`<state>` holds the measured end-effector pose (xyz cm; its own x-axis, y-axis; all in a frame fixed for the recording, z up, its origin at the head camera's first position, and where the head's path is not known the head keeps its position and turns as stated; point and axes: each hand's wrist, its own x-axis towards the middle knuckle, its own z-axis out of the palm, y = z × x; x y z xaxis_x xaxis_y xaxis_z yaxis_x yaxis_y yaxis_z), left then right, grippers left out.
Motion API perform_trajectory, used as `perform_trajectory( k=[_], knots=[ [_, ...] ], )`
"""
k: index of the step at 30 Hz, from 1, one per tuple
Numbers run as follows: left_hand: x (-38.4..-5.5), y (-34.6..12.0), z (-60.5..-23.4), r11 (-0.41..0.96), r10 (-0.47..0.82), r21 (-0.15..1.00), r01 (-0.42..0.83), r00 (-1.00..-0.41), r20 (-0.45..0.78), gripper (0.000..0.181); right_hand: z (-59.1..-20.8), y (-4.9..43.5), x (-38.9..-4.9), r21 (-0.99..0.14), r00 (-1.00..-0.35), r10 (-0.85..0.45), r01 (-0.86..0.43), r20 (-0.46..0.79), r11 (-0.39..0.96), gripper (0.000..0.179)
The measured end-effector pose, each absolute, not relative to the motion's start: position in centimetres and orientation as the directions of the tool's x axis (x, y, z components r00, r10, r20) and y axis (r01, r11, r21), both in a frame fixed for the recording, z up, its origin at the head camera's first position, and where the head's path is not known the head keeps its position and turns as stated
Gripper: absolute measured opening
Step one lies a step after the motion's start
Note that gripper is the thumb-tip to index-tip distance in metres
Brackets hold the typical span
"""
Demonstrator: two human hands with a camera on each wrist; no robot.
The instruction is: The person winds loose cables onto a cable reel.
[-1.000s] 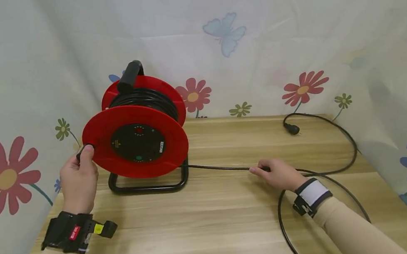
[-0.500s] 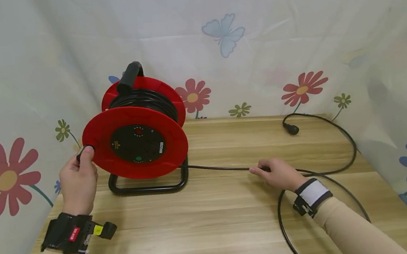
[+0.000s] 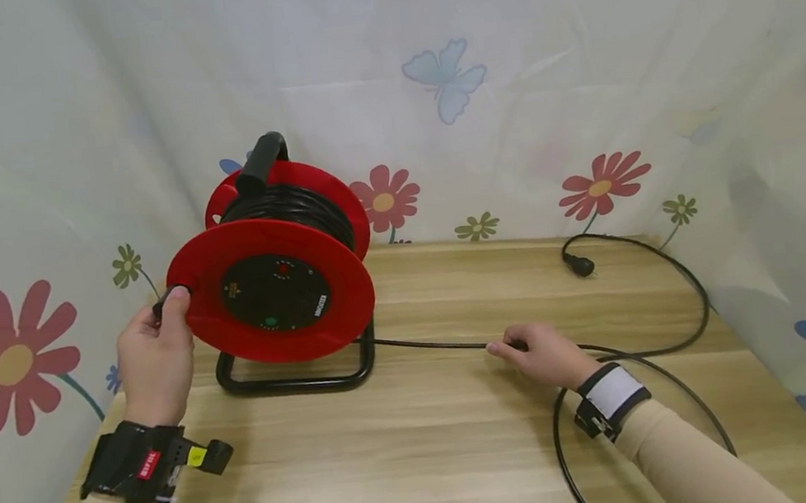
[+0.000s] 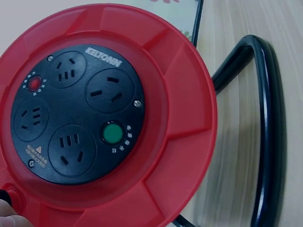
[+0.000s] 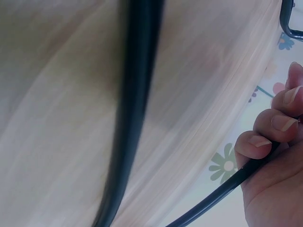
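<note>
A red cable reel (image 3: pixel 191 325) with a black socket panel (image 4: pixel 71 113) stands on its black tube frame (image 3: pixel 299 385) at the left of the table. My left hand (image 3: pixel 158 362) grips the small black crank knob (image 3: pixel 164 303) on the reel's front disc. Black cable (image 3: pixel 293 206) is wound between the two discs. From the reel's underside a stretch of cable (image 3: pixel 429 345) runs right to my right hand (image 3: pixel 545 356). Curled fingers (image 5: pixel 284 123) of that hand hold the cable, as the right wrist view shows.
Past my right hand the loose cable (image 3: pixel 702 292) loops over the table (image 3: pixel 398 468). Its black plug (image 3: pixel 580 265) lies near the back edge. A flower-printed curtain (image 3: pixel 349 42) hangs behind and at both sides. The reel's carrying handle (image 3: pixel 261 164) rises above the discs.
The reel's disc and its panel have turned slightly. My right hand has shifted a little to the left with the cable. The head view has tilted slightly upward.
</note>
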<state>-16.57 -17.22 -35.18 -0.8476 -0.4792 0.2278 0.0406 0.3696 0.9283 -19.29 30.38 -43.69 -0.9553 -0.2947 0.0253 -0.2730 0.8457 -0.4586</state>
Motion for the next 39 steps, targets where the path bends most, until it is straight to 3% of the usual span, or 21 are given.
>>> perform_trajectory(
  k=[25, 39],
  knots=[
    [-17.0, -15.9, -32.5, 0.458, -0.365, 0.864, 0.207, -0.843, 0.395, 0.047, -43.5, 27.2, -19.6, -0.441, -0.932, -0.361, -0.334, 0.025, 0.833, 0.051],
    [-16.7, -14.6, -31.1, 0.463, -0.306, 0.858, 0.222, -0.869, 0.390, 0.056, -44.2, 26.2, -20.0, -0.454, -0.910, -0.409, -0.392, 0.064, 0.801, 0.047]
  ],
)
